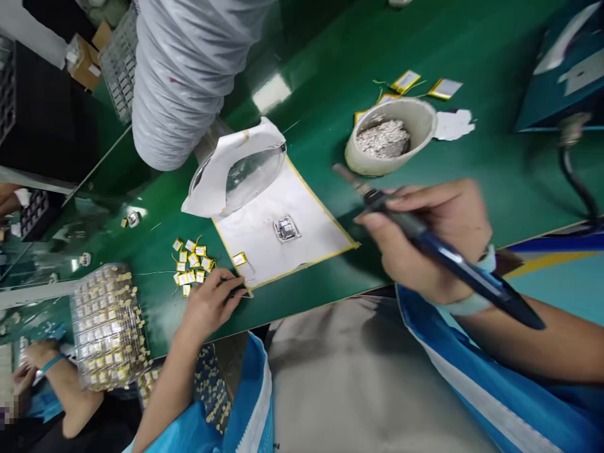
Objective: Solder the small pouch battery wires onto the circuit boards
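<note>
the right hand (431, 236) grasps a soldering iron (446, 255) slanting lengthwise, tip up-left; what the left hand (210, 305) holds is unclear.

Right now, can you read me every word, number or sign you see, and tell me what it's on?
None can be read for sure.
Small square board: any markings are too small.
Yellow-edged packs: too small.
Dark pen-shaped tool in the right hand: pale streak, too blurred to call writing.
Blue-green box: pale patches, blurred.
</note>
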Demonstrator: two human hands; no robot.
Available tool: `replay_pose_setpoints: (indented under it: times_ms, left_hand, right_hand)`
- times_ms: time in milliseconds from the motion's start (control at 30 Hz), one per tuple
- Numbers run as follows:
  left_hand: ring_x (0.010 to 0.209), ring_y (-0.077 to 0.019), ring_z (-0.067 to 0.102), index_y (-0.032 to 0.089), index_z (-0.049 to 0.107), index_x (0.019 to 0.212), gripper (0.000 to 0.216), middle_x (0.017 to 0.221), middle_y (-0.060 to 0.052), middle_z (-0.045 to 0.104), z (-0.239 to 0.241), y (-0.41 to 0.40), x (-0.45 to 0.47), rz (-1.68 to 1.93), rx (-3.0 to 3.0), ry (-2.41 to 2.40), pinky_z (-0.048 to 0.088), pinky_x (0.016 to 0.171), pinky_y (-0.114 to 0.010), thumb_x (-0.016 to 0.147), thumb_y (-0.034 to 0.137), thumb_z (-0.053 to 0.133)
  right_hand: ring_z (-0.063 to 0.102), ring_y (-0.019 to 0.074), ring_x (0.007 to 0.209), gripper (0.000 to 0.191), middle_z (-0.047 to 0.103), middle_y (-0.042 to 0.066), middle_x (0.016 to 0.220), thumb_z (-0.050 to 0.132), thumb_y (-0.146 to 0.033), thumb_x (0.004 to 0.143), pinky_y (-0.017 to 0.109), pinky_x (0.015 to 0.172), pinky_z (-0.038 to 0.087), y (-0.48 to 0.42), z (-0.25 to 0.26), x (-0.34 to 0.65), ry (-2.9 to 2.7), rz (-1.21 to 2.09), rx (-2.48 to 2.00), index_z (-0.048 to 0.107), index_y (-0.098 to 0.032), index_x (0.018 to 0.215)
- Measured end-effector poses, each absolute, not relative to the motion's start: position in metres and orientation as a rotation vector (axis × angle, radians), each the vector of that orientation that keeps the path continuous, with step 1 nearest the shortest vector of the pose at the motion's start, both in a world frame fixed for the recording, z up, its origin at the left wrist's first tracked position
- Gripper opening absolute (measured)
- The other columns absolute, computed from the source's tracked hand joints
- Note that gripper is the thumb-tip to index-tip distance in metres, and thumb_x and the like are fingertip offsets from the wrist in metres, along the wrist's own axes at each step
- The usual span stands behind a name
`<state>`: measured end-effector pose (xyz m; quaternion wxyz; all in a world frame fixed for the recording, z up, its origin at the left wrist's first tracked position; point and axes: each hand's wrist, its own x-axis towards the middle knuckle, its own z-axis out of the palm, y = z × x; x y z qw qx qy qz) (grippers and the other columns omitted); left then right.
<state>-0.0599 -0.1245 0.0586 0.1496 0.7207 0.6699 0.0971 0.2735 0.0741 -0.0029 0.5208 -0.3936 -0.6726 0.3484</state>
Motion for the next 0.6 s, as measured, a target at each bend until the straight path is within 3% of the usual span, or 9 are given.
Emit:
replay_pose_setpoints:
  times_ms: [133, 233, 367, 500, 600]
  left_hand:
    - [0.094, -0.0161, 0.078, 0.024, 0.075, 0.116, 0.016, 0.108, -0.007, 0.076, 0.037, -0.128, -0.054, 0.298, 2.119, 1.946, 0.062, 0.075, -0.025, 0.107, 0.021, 0.063]
    - [0.099, -0.0167, 0.079, 0.023, 0.073, 0.113, 0.012, 0.113, -0.008, 0.078, 0.03, -0.12, -0.049, 0.412, 2.136, 1.957, 0.062, 0.076, -0.025, 0.107, 0.023, 0.063]
    - [0.112, -0.02, 0.08, 0.022, 0.071, 0.108, 0.01, 0.129, -0.013, 0.078, 0.028, -0.103, -0.041, 0.485, 2.192, 1.908, 0.063, 0.077, -0.027, 0.106, 0.023, 0.061]
    - [0.094, -0.0167, 0.078, 0.022, 0.07, 0.112, 0.009, 0.109, -0.008, 0.079, 0.034, -0.084, -0.034, 0.672, 2.274, 1.866, 0.06, 0.074, -0.026, 0.105, 0.019, 0.066]
    - [0.086, -0.0157, 0.074, 0.023, 0.072, 0.119, 0.021, 0.097, -0.004, 0.075, 0.04, -0.062, -0.028, 0.819, 2.35, 1.912, 0.057, 0.075, -0.026, 0.101, 0.013, 0.072]
  right_hand:
    - [0.082, 0.0259, 0.099, 0.02, 0.08, 0.003, 0.103, 0.08, -0.033, 0.101, 0.04, 0.087, 0.067, 0.053, 0.011, 0.236, -1.912, 0.892, -0.732, 0.065, -0.031, 0.113]
    - [0.082, 0.0249, 0.088, 0.014, 0.081, 0.002, 0.099, 0.073, -0.034, 0.105, 0.041, 0.088, 0.068, 0.051, 0.009, 0.22, -2.056, 0.88, -0.627, 0.063, -0.029, 0.113]
    - [0.082, 0.0282, 0.089, 0.015, 0.08, 0.003, 0.099, 0.073, -0.032, 0.104, 0.045, 0.089, 0.067, 0.053, 0.003, 0.224, -2.047, 0.834, -0.697, 0.063, -0.029, 0.114]
    - [0.081, 0.0288, 0.092, 0.018, 0.08, 0.004, 0.098, 0.081, -0.037, 0.099, 0.042, 0.08, 0.066, 0.055, 0.013, 0.236, -1.932, 0.808, -0.864, 0.067, -0.029, 0.107]
    - [0.078, 0.0247, 0.083, 0.019, 0.076, -0.001, 0.089, 0.085, -0.038, 0.096, 0.039, 0.079, 0.063, 0.064, 0.027, 0.234, -1.833, 0.844, -0.943, 0.068, -0.031, 0.099]
